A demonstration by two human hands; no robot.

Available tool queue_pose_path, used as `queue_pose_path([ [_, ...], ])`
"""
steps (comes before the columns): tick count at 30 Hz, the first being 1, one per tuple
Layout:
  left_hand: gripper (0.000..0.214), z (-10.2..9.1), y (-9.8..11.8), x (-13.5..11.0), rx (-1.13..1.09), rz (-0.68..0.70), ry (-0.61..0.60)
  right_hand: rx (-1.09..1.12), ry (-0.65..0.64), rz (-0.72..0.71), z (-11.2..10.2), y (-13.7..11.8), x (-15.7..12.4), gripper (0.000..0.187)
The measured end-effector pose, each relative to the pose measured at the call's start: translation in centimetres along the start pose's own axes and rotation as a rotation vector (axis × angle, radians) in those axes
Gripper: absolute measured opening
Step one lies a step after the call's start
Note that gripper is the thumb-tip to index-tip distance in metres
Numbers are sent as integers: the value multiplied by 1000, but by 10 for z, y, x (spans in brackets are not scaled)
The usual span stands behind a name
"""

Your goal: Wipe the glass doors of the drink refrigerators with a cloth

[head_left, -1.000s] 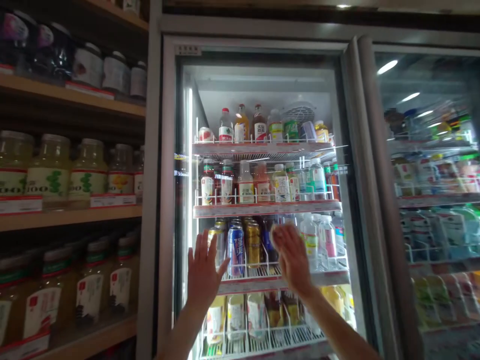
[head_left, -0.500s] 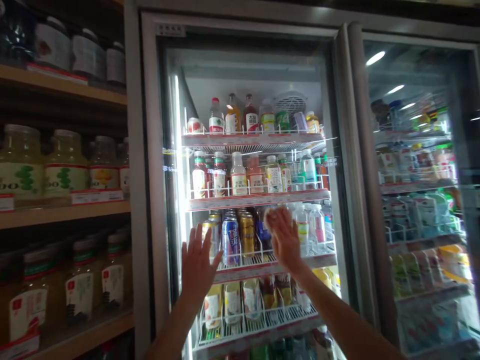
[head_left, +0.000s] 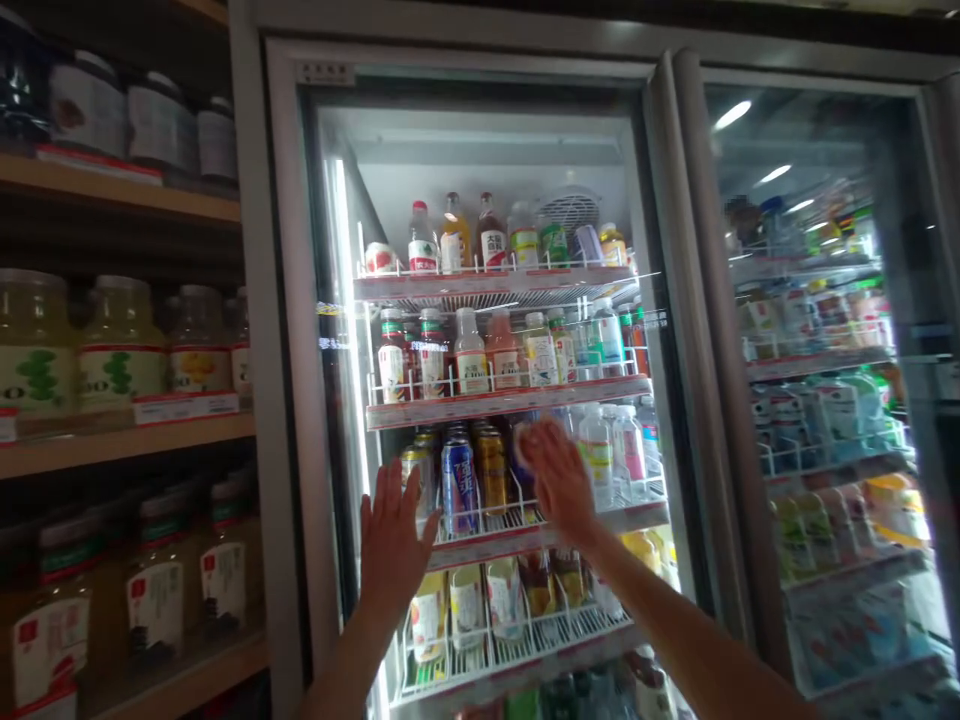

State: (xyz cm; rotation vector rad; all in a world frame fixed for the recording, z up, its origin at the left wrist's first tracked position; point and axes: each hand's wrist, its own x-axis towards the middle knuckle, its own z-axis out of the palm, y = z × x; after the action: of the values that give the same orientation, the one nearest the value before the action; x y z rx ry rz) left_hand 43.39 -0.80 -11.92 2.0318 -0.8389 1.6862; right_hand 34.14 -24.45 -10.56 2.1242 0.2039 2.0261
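My left hand [head_left: 394, 540] is raised flat with its fingers spread, at the glass door [head_left: 480, 130] of a lit drinks fridge. My right hand [head_left: 559, 480] is up at the same glass, in front of the third shelf, slightly blurred. Under its fingers shows the edge of a small pale cloth [head_left: 525, 442], mostly covered by the hand. Behind the glass, between my hands, stand a blue can [head_left: 459, 485] and a gold can [head_left: 492, 470].
Bottles and cans fill several wire shelves in the fridge. On the left, wooden shelves [head_left: 127, 440] hold large juice bottles [head_left: 124, 350]. A second glass-door fridge [head_left: 817, 360] stands on the right, past the metal door frame [head_left: 694, 300].
My right hand has shifted slightly left across the glass with the cloth. My left hand stays nearly in place. The whole view has moved a little.
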Motion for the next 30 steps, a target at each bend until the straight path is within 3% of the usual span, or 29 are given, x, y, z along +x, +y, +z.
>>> queue_pose_path([
  [2,59,-2,7,1,-49,-27,21,-28,163,194,-1,20,10,63],
  [4,59,-3,24,4,-158,-36,63,-12,217,282,1,20,19,66],
  [9,56,7,94,24,-555,121,56,158,-104,48,5,-21,16,71],
  [11,56,17,120,33,-621,115,45,180,-174,-20,0,-18,6,72],
  [13,55,28,138,40,-606,68,83,178,-187,-73,-11,5,-6,73],
  [15,54,38,149,47,-541,19,154,140,-148,-87,-27,45,-17,73],
  [19,43,51,166,65,-362,-90,288,-96,11,45,-57,137,-24,66],
  [21,40,57,183,73,-295,-80,313,-197,49,85,-64,172,-21,61],
  [23,39,63,209,77,-236,29,288,-226,49,51,-66,193,-18,57],
  [27,39,79,264,71,-110,417,208,-187,76,-28,-60,208,-20,55],
  [29,39,83,269,65,-93,502,169,-186,103,-32,-57,209,-22,56],
  [30,39,82,261,63,-97,489,147,-186,121,-36,-56,209,-23,57],
])
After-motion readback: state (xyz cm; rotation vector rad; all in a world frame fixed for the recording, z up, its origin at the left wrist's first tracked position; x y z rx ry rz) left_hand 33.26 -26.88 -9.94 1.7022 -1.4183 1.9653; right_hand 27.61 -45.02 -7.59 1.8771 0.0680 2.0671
